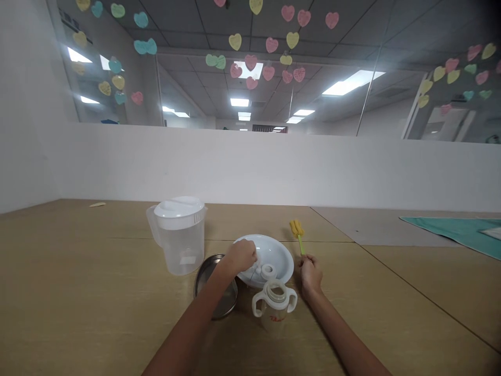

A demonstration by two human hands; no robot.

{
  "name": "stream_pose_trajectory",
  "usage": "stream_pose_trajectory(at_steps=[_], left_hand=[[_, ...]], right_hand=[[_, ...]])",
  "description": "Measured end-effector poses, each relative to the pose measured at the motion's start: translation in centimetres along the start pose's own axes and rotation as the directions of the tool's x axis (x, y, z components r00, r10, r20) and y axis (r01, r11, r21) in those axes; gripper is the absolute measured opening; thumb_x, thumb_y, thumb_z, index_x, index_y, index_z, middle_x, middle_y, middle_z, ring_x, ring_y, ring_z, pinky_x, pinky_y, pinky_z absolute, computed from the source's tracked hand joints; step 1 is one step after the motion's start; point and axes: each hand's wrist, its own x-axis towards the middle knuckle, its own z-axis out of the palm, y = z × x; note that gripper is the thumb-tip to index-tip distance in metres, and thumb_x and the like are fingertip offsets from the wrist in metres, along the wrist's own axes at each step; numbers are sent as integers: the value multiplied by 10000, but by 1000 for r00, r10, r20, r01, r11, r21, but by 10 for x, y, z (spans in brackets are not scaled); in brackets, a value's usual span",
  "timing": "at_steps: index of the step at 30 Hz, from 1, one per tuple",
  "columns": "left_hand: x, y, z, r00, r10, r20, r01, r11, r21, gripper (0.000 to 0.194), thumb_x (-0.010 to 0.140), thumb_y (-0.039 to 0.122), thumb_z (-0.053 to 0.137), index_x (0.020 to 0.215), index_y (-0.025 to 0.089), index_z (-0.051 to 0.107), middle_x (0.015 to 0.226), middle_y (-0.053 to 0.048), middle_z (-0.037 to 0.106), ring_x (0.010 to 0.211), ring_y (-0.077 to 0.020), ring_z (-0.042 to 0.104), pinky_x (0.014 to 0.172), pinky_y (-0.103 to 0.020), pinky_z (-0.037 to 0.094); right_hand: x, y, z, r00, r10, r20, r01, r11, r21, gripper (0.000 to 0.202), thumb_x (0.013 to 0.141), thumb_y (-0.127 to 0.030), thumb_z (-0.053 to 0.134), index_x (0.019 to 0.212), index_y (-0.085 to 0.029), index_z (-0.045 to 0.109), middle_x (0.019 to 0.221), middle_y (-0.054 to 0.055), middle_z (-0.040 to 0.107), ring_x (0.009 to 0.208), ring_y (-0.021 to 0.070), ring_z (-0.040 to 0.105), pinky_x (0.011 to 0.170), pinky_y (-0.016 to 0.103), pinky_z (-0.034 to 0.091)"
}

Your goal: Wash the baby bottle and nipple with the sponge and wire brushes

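Observation:
My left hand (241, 256) is closed over the left part of a white bowl (282, 257); its fingers hide whatever they hold. Small white parts and a white ring-shaped piece (268, 271) lie in the bowl. To the right of the bowl, my right hand (311, 270) grips the green handle of a brush (297, 230) with a yellow sponge head pointing away from me. A clear bottle (274, 308) with two white handles and an open top stands in front of the bowl. An oval metal dish (227, 305) sits under my left forearm, partly hidden by it.
A translucent pitcher (183, 243) with a white lid stands at the left behind the metal dish. A teal cloth (450, 230) lies at the far right on a grey surface. A small flat pale piece (97, 204) is at the back left, near the white wall (235, 167).

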Motion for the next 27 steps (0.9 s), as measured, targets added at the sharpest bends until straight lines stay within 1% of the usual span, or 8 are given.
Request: stream_pose_trajectory(at_steps=[6, 10, 13, 17, 20, 22, 24, 27], left_hand=[[-3, -5, -13, 999, 33, -24, -37, 985, -167, 327, 755, 200, 504, 1056, 165, 628, 735, -37, 710, 690, -147, 633, 608, -221, 445], [-6, -3, -21, 998, 58, -39, -69, 904, -422, 301, 761, 185, 479, 1032, 151, 607, 719, -26, 694, 574, -116, 583, 498, -194, 418], [-5, 1, -25, 997, 15, -74, -59, 763, -644, 237, 782, 240, 477, 928, 121, 621, 764, -56, 684, 537, -99, 552, 420, -173, 394], [-5, 8, -33, 985, -99, -144, -85, 450, -889, 274, 799, 311, 514, 922, 97, 631, 886, -108, 672, 727, -133, 602, 467, -170, 459], [-8, 13, -39, 981, -135, -140, -108, 222, -969, 284, 806, 286, 528, 993, 98, 629, 994, -134, 659, 817, -151, 618, 551, -201, 509], [-10, 15, -41, 976, -150, -161, -135, 169, -976, 281, 784, 268, 568, 1001, 103, 635, 1035, -136, 654, 843, -155, 622, 581, -201, 511], [-10, 16, -41, 964, -176, -199, -162, 204, -965, 287, 764, 284, 598, 988, 111, 651, 1016, -122, 663, 813, -143, 622, 568, -188, 495], [-8, 15, -38, 942, -217, -258, -174, 345, -923, 321, 781, 350, 564, 973, 116, 671, 883, -91, 687, 628, -102, 585, 477, -175, 434]], right_hand=[[0, -3, -2, 999, -50, -14, 51, 998, 43, 300, 748, -402, 386, 830, -164, 549, 595, -3, 533, 593, 159, 518, 562, 237, 392], [-3, -4, -2, 992, -126, -15, 126, 992, 31, 345, 773, -455, 354, 845, -169, 532, 592, -5, 520, 593, 159, 507, 578, 240, 398], [-4, -9, -5, 983, -179, -35, 180, 983, 41, 389, 796, -494, 317, 851, -168, 522, 618, 1, 520, 604, 156, 505, 583, 236, 401], [-11, -22, -13, 957, -277, -92, 283, 957, 64, 443, 817, -545, 307, 821, -164, 534, 623, 4, 515, 608, 151, 494, 573, 231, 391], [-22, -30, -19, 893, -431, -131, 445, 890, 100, 467, 821, -562, 355, 845, -146, 567, 711, 42, 587, 662, 156, 529, 612, 232, 405], [-30, -31, -21, 826, -554, -105, 562, 822, 87, 464, 824, -550, 393, 872, -134, 592, 783, 74, 632, 695, 160, 558, 645, 235, 415], [-36, -29, -22, 753, -657, -32, 657, 753, 25, 454, 829, -538, 417, 866, -132, 617, 762, 76, 651, 643, 149, 564, 621, 232, 411], [-40, -26, -21, 651, -758, 45, 758, 648, -73, 433, 851, -509, 423, 846, -133, 638, 645, 46, 636, 513, 119, 522, 548, 223, 381]])
